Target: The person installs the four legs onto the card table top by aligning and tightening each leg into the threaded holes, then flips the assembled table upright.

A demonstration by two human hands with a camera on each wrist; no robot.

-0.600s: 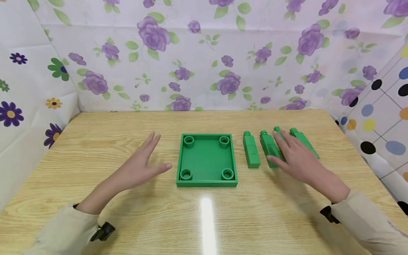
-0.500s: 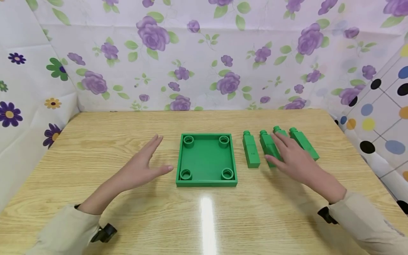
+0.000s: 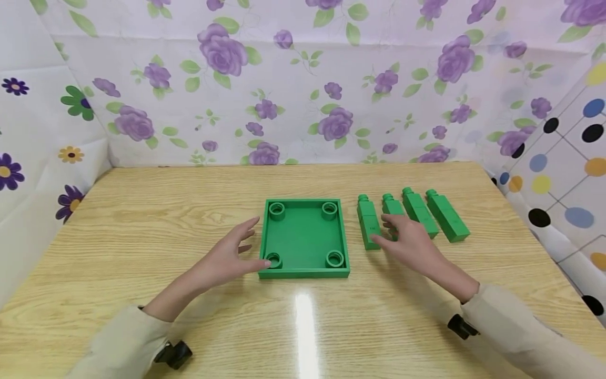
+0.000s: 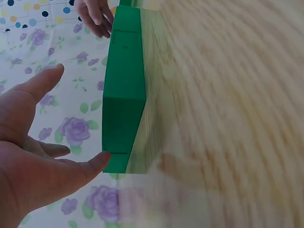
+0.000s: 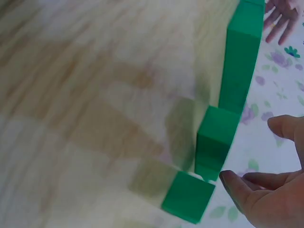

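Observation:
A square green plastic tray point(image 3: 305, 234) lies on the table, with a raised rim and a round threaded socket near each corner. My left hand point(image 3: 232, 258) hovers at its left side, thumb overlapping the near-left socket in the head view; the left wrist view shows the fingers point(image 4: 97, 164) by the tray's edge. To the right lie several green square-section legs with screw-like ends. My right hand point(image 3: 411, 242) is spread over the second leg point(image 3: 393, 204), partly hiding it, with its thumb overlapping the first leg point(image 3: 368, 223). Neither hand grips anything.
Two more legs, one point(image 3: 420, 213) and the outermost point(image 3: 447, 216), lie right of my right hand. A flowered cloth point(image 3: 303, 105) hangs behind the wooden table point(image 3: 165, 210), and a dotted cloth point(image 3: 558, 184) borders its right side.
My left hand has moved right to the tray's edge. My right hand has shifted left, from over the third leg to the second, uncovering the third. Tray and legs stay put.

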